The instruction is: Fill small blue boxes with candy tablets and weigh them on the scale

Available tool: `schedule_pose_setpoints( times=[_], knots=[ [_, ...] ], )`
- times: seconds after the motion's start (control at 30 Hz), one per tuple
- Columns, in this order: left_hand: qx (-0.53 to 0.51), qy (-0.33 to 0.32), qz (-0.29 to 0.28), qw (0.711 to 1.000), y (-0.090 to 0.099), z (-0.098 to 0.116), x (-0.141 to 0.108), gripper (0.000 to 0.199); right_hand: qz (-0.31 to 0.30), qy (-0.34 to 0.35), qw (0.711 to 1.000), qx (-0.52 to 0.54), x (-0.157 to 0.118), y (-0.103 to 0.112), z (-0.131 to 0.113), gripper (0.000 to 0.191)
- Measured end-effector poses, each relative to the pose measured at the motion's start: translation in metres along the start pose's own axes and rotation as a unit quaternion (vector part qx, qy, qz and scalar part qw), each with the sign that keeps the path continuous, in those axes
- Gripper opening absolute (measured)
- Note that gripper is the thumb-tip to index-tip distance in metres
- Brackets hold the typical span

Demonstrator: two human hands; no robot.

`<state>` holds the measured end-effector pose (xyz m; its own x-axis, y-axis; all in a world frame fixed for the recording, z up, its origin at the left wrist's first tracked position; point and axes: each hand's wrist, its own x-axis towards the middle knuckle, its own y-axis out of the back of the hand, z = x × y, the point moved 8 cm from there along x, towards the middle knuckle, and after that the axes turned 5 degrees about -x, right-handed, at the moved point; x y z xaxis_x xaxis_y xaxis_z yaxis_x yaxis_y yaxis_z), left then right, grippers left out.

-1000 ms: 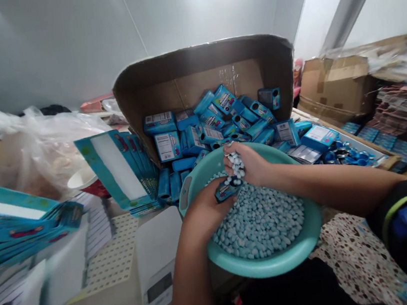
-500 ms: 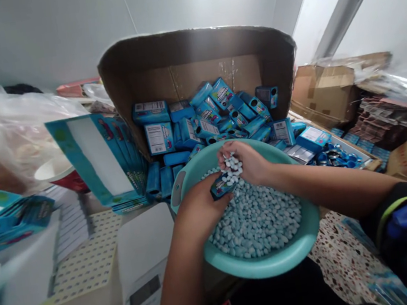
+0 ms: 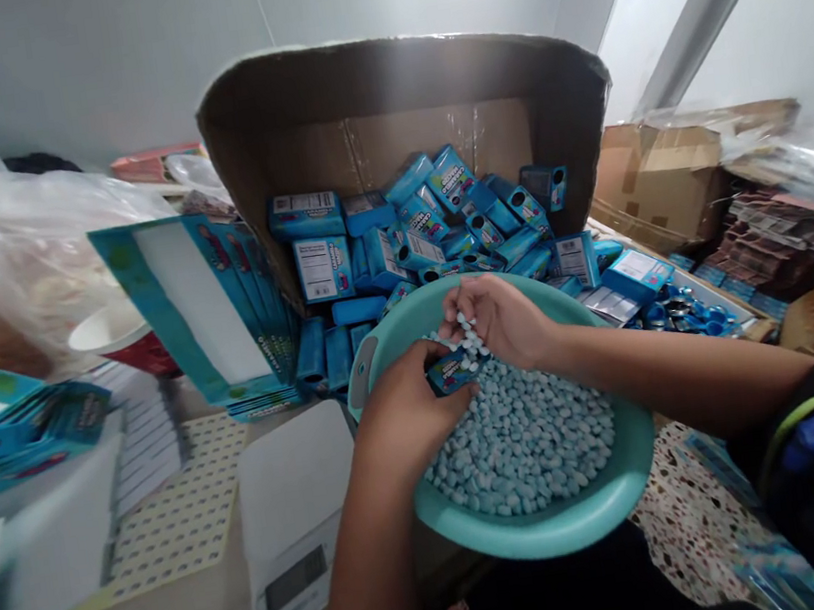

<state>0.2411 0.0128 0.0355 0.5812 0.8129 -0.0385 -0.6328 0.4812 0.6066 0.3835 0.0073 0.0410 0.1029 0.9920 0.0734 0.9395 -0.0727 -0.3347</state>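
The box [image 3: 449, 373] is over the basin [image 3: 545, 530], tilted above the sweets [image 3: 525, 445] heaped inside it. The left hand [image 3: 414, 395] has hold of the box, thumb along the near side and a finger across the far side, opened only as wide as the box itself. The right hand [image 3: 507, 323] is just beside it, half curled, with a few sweets against its fingers at the box's end. Those sweets hide the box's opening, so how full it is cannot be told; the rest of the left fingers and part of the right palm are also out of sight.

Beyond the basin, a carton [image 3: 302, 153] holds more blue boxes, the lowest partly covered by the basin's rim. To the left is a scale [image 3: 296, 487], its display unreadable. Blue sleeves at the far left are cut off by the edge.
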Motion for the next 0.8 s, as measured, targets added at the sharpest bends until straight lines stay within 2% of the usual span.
schedule_pose_setpoints(
  times=[0.13, 0.33, 0.43, 0.57, 0.63, 0.7, 0.8],
  knots=[
    [0.000, -0.012, 0.009, 1.000, 0.001, 0.000, -0.001, 0.040, -0.011, 0.008, 0.999, -0.033, -0.002, -0.003, -0.004, 0.047],
    [-0.020, -0.032, 0.003, 0.999, 0.001, 0.004, -0.002, 0.042, -0.034, 0.068, 0.988, -0.133, -0.008, -0.010, -0.021, 0.042],
    [-0.027, -0.048, 0.009, 0.998, 0.001, 0.004, -0.002, 0.044, -0.041, 0.077, 0.985, -0.148, -0.008, -0.011, -0.023, 0.039],
    [-0.022, -0.038, 0.009, 0.999, 0.001, 0.000, -0.003, 0.044, -0.038, 0.064, 0.982, -0.175, -0.002, -0.005, -0.018, 0.035],
    [-0.024, -0.041, 0.005, 0.999, 0.000, 0.000, -0.004, 0.043, -0.043, 0.065, 0.961, -0.265, 0.000, -0.002, -0.016, 0.034],
    [-0.029, -0.046, 0.004, 0.999, 0.000, 0.001, -0.004, 0.044, -0.052, 0.080, 0.922, -0.375, 0.001, 0.001, -0.016, 0.036],
    [-0.019, -0.037, 0.015, 0.999, 0.002, 0.002, -0.005, 0.039, -0.058, 0.086, 0.884, -0.456, 0.001, 0.005, -0.015, 0.038]
  ],
)
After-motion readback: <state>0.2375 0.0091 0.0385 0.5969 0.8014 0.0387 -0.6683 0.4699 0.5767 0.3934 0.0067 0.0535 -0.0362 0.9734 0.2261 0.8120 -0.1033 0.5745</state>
